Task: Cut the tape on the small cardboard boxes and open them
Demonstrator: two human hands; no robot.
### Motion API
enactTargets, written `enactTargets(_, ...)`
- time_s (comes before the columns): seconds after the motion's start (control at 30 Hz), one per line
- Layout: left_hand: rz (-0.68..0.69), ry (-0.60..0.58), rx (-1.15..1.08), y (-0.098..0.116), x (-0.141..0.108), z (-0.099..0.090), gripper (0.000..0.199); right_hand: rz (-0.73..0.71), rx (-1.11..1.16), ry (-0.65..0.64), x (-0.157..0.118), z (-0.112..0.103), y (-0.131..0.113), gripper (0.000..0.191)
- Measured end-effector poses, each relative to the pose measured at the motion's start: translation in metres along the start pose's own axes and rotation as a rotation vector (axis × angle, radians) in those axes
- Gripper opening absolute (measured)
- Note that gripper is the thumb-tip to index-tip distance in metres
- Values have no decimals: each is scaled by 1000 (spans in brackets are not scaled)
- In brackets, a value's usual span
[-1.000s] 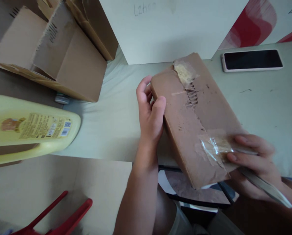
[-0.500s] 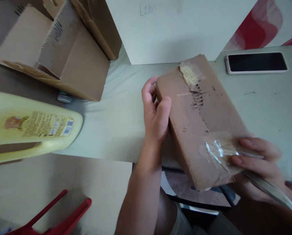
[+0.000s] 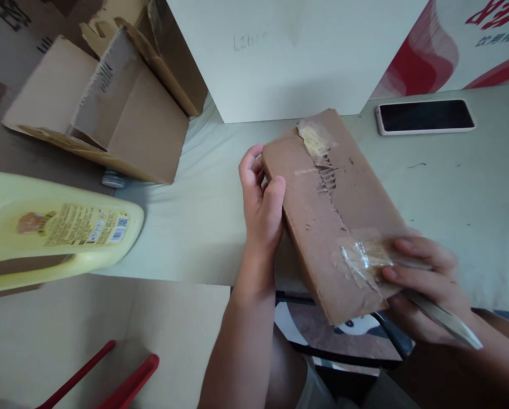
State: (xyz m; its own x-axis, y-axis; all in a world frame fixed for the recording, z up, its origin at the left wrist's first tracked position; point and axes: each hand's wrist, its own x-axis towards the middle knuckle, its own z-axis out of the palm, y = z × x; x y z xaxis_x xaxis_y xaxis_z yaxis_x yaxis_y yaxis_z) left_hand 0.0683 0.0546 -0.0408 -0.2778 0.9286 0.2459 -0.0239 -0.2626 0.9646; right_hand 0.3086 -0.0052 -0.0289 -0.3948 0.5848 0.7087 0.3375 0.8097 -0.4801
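A worn brown cardboard box (image 3: 352, 187) is held tilted above the table's front edge. Along its upper face run a torn seam, a yellowish patch under tape, and shiny clear tape (image 3: 361, 258) near the lower end. My left hand (image 3: 263, 204) grips the box's left side, thumb on the upper face and fingers behind. At the lower right corner, my right hand (image 3: 429, 289) is closed on the box, two fingertips by the tape. The same hand holds a slim, pale grey pointed tool (image 3: 446, 321), sticking out toward the lower right; its kind is partly hidden.
To the left lie a yellow jug (image 3: 58, 227) and an open cardboard box (image 3: 139, 125). A white panel (image 3: 297, 62) stands behind, with a phone (image 3: 425, 116) on the table (image 3: 186, 238) at right. Red bars (image 3: 130, 380) show below.
The box and both hands appear slightly further left in view, as do the phone and white panel, so the camera has shifted. Both hands keep their hold on the box.
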Motion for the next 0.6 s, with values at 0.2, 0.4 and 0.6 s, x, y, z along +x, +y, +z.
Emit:
enactTargets(0.2, -9, -12, 4, -1, -1, 0, 57, 8, 5, -29, -1, -3, 0, 11)
enactTargets(0.4, -18, -10, 12, 0, -1, -1, 57, 10, -1, -24, -2, -3, -1, 12)
enactTargets(0.6, -12, 4, -6, 2, -1, 0, 55, -13, 51, -49, 0, -5, 0, 12)
